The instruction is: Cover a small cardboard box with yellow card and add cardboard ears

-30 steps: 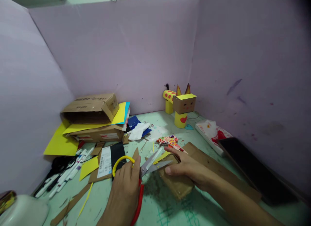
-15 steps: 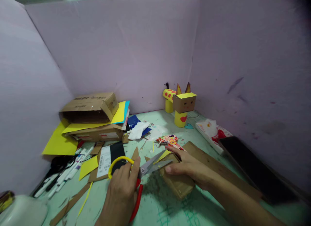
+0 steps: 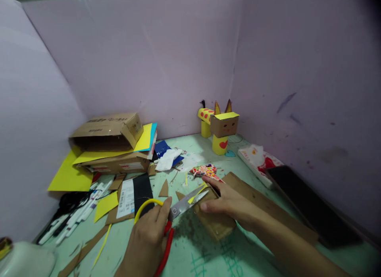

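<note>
Closed since the earlier frame: blades of the scissors (image 3: 186, 201), parted then, now met at the left edge of the cardboard piece (image 3: 216, 225). Long axis of the blades slanting up toward the cardboard piece, tips over a yellow paper strip (image 3: 200, 191) at its far-left corner. Left of the cardboard piece, left hand (image 3: 149, 239) curled tight around the yellow and red loop handles. On top of the cardboard piece, right hand (image 3: 230, 205) laid flat, fingers extended, pressing down. Cardboard brown, matte, rectangular. Blades smooth steel. Triangular offcuts (image 3: 163, 188) further left.
</note>
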